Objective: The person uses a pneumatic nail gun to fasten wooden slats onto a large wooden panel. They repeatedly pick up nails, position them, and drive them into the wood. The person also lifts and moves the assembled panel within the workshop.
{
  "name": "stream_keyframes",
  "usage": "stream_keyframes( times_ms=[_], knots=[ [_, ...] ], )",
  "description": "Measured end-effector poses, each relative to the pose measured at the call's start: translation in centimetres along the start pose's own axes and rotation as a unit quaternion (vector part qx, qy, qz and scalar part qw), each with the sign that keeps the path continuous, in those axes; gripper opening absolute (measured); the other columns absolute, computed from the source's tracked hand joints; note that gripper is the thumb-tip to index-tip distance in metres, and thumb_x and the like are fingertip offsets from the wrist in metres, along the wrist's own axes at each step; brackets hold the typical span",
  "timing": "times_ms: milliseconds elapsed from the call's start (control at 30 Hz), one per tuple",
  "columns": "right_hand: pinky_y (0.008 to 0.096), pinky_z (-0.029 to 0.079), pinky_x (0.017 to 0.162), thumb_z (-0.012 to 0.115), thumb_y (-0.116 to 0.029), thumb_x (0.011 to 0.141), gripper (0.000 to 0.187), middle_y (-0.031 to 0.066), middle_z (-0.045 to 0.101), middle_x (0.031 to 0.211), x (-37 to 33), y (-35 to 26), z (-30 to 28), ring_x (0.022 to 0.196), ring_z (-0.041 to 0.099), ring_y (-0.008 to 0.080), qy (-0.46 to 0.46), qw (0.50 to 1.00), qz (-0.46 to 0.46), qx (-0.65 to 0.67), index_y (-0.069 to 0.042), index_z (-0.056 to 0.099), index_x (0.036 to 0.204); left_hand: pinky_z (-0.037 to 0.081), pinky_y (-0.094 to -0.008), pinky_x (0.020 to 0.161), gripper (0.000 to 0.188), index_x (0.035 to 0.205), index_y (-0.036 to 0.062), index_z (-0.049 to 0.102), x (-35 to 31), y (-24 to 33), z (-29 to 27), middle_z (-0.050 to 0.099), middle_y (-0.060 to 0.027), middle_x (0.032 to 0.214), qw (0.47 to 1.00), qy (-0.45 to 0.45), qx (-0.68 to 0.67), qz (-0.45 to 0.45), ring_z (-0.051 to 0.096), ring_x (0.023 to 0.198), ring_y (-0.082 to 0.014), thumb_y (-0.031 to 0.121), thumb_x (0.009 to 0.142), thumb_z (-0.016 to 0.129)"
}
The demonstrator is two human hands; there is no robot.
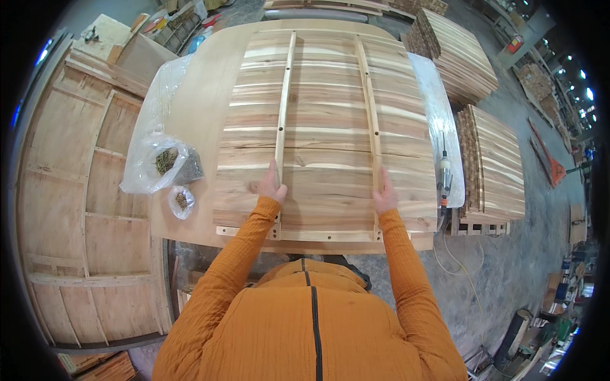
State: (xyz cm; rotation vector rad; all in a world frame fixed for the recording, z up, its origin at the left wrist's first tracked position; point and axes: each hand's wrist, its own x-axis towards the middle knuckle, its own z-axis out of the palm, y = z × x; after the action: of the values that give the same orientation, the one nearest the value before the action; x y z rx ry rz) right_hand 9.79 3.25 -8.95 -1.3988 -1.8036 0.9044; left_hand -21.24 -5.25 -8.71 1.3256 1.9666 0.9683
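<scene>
A striped wooden panel made of joined boards lies on the table in front of me. Two pale wooden strips with dark holes run lengthwise across it, a left strip and a right strip. Near its closer end, my left hand grips the left strip, with the thumb on its right side. My right hand is closed around the near part of the right strip. Along the panel's near edge runs a crosswise strip, which both long strips meet.
On the table's left sit a plastic bag of screws and a smaller bag. A power screwdriver lies on plastic at the right. Stacked panels stand beyond it, and a large wooden frame is at left.
</scene>
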Motion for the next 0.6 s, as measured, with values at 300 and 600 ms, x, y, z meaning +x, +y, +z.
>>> stream_keyframes(
  times_ms=[300,600],
  knots=[
    [0.0320,0.027,0.103,0.045,0.002,0.069,0.069,0.0183,0.038,0.133,-0.4,-0.4,-0.3,0.124,0.035,0.0296,0.013,0.999,-0.025,-0.022,-0.003,0.027,0.135,0.037,-0.0383,0.092,0.077,0.136,-0.0003,0.020,-0.3,-0.4,0.4,0.047,-0.0295,0.114,0.996,0.050,0.009,0.071,0.046,0.106,-0.0395,0.005,0.064,0.047],
    [0.0334,0.032,0.099,0.046,0.001,0.071,0.066,0.0193,0.040,0.131,-0.5,-1.1,-0.6,0.119,0.040,0.0325,0.002,1.000,0.029,-0.005,-0.004,0.028,0.135,0.033,-0.0372,0.096,0.073,0.133,-0.0040,0.023,-0.1,-0.3,0.3,0.046,-0.0280,0.117,0.997,0.041,-0.019,0.069,0.044,0.109,-0.0398,0.004,0.064,0.046]
  ],
)
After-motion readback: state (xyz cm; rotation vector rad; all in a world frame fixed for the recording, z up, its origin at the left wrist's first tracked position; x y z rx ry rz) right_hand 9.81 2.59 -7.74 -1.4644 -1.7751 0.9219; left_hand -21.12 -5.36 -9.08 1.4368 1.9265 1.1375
